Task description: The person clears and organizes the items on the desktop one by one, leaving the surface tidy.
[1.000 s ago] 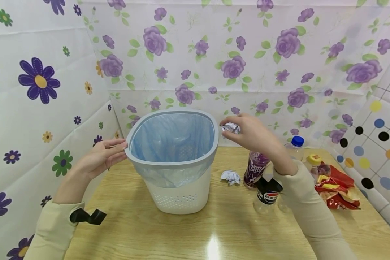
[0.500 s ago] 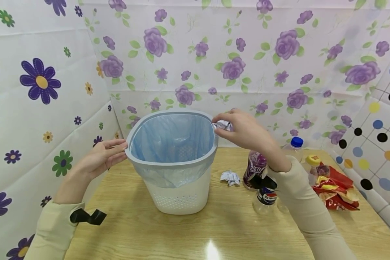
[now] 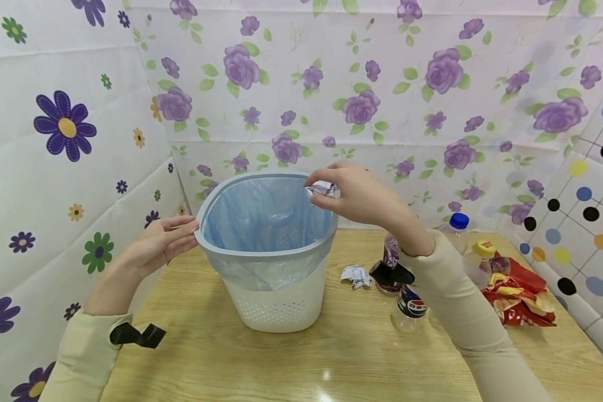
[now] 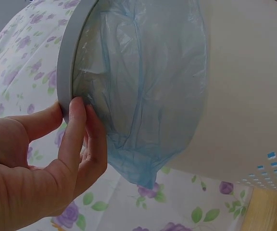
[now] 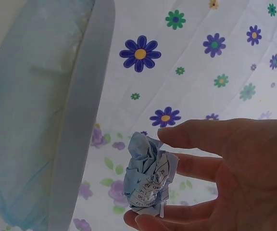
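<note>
Over the bin (image 3: 293,296) now, no longer beside it, is the paper ball (image 3: 323,188) the right hand (image 3: 358,194) pinches; the left hand (image 3: 156,244) pinches the rim (image 3: 266,256)

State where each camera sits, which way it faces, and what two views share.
Head: on the head, facing forward and down at the bin; left hand, right hand and both sleeves show.
Left wrist: on that wrist, facing the rim and overhanging liner; the left hand shows.
Right wrist: on that wrist, facing the held paper, flowered backdrop behind; the right hand shows.
Shared: head and right wrist both show the held paper.
</note>
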A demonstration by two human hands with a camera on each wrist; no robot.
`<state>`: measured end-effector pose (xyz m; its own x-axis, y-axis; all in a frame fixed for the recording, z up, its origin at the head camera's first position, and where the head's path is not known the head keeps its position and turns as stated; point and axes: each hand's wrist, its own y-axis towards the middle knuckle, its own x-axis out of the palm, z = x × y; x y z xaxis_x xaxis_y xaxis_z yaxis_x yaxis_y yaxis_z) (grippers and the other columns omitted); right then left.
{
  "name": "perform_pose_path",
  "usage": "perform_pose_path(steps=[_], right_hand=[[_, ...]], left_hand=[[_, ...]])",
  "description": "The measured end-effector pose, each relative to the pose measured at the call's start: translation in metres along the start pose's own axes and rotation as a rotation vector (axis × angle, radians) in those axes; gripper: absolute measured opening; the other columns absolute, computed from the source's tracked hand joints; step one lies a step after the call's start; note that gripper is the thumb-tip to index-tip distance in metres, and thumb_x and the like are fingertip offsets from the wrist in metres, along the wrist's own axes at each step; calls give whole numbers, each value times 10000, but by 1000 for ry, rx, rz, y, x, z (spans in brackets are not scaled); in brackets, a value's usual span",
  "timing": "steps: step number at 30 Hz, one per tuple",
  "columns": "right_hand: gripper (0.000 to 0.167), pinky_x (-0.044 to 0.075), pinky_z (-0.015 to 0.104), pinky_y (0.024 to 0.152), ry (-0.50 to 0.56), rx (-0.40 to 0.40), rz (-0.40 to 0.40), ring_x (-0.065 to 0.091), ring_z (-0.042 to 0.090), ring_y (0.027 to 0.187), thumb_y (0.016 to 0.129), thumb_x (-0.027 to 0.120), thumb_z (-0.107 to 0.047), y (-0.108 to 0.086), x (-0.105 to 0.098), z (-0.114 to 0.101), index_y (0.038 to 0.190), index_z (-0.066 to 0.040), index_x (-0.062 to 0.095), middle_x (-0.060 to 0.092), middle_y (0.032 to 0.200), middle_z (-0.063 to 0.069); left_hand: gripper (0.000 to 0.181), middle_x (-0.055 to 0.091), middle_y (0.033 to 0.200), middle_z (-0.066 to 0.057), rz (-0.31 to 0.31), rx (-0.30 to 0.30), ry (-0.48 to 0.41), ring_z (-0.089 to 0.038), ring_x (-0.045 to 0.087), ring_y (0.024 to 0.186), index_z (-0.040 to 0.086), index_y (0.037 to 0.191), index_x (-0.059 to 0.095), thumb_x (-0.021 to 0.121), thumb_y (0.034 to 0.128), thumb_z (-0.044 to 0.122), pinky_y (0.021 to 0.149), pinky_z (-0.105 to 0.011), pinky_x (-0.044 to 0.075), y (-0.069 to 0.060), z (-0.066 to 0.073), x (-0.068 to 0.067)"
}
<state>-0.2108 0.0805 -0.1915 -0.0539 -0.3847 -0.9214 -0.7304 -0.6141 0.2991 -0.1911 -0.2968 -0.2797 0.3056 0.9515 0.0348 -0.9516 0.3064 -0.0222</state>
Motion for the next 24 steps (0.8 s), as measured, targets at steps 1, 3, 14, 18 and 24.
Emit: perform_pose_path(steps=[1,3,14,18,24], right_hand=[[293,521,400,843,6,-7,-10,566,244,1069,969,592,-300,1,0,-2,1237,-189,637,608,1242,84],[317,519,412,876,20,-14,-24,550,255,1120,971,590,-306,2,1,-3,1265,-193,618,590,1282,92],[393,496,480,957,50,19,-23,542,312,1185,960,610,-286,-1,6,14,1319,-132,564,562,1353,124],[387,512,478,939,64,68,-3,583,321,1128,966,596,-274,-5,11,28,1319,-118,562,584,1331,130],[362,537,463,893,62,93,24,629,326,1040,972,558,-181,-10,24,46,1301,-30,565,640,1227,177]], left_hand=[[142,671,1061,38,-1,1,-1,-61,690,946,156,1115,608,553,988,125,863,-179,562,0,0,0],[143,670,1058,33,-1,-1,-6,-62,691,940,146,1121,598,554,987,123,863,-180,562,1,0,1],[142,679,1046,33,-5,2,-18,-64,695,929,166,1094,636,555,986,122,848,-178,566,1,0,1],[144,677,1055,38,-6,0,-19,-63,693,938,172,1097,636,557,986,126,857,-181,563,1,0,0],[142,675,1054,41,-1,0,-12,-62,693,940,178,1096,631,557,986,128,852,-174,564,1,0,-1]])
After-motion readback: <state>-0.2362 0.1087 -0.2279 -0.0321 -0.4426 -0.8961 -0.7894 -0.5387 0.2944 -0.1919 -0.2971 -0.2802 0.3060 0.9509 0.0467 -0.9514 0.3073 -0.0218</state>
